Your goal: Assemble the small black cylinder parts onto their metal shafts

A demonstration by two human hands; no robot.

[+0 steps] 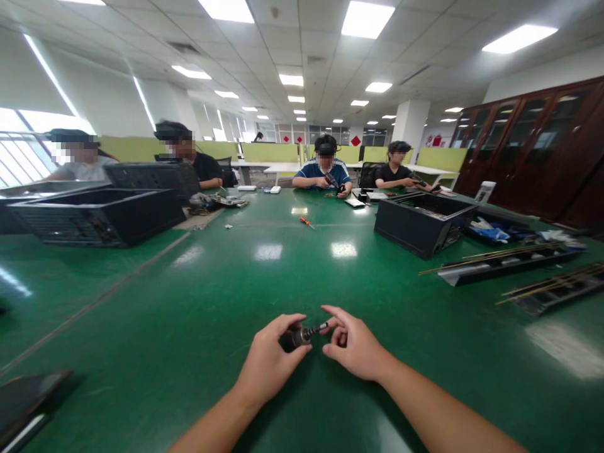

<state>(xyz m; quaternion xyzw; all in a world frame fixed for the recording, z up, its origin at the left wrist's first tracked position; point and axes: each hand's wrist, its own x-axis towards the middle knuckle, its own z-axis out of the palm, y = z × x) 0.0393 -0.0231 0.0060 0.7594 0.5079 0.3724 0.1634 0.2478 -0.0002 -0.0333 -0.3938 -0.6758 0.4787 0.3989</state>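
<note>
In the head view my left hand (271,355) is wrapped round a dark cordless drill (298,340), most of its body hidden behind the palm and fingers. A short bit (317,329) sticks out of its chuck, pointing right. Beside the bit's tip is my right hand (353,345), its index finger stretched out and its thumb apart, the other fingers loosely curled. Whether a fingertip touches the bit is hard to tell. Both hands are above the green tabletop (226,314).
Black computer cases (406,233) stand at right and left. Metal rails (504,264) with thin rods lie on the right. An orange screwdriver (305,221) lies farther back. Several people sit across the table; one co-worker (325,170) holds a drill. A dark panel (28,399) is at lower left.
</note>
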